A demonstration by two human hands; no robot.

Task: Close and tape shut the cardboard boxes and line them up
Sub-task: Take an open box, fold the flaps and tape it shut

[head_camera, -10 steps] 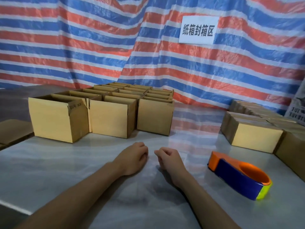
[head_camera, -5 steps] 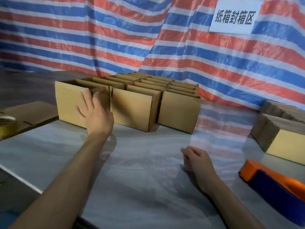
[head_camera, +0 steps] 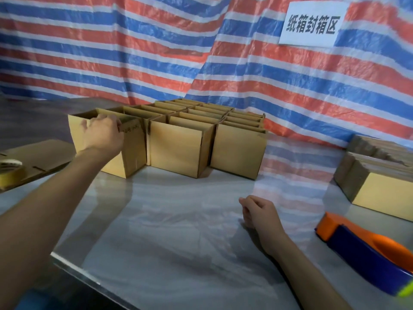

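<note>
From the head view, I see my left hand (head_camera: 101,136) at the top front rim of the box (head_camera: 133,153) on the near-left corner of the open boxes (head_camera: 181,148). The fingers (head_camera: 89,124) hook over that rim, close together, and dip into the open top, with the palm against the front face. I cannot tell where the thumb lies. The box stands upright on the table (head_camera: 178,220), flaps up, touching its neighbour on the right.

My right hand (head_camera: 260,214) rests on the table well apart from the boxes. Its fingers are loosely curled and hold nothing. The dispenser (head_camera: 362,249) lies near it to the right, untouched. Beyond the dispenser sit the shut boxes (head_camera: 384,189).

At the far left a tape roll (head_camera: 10,173) lies on flat cardboard (head_camera: 44,153). A striped tarp (head_camera: 134,52) with a sign (head_camera: 312,24) hangs behind.
</note>
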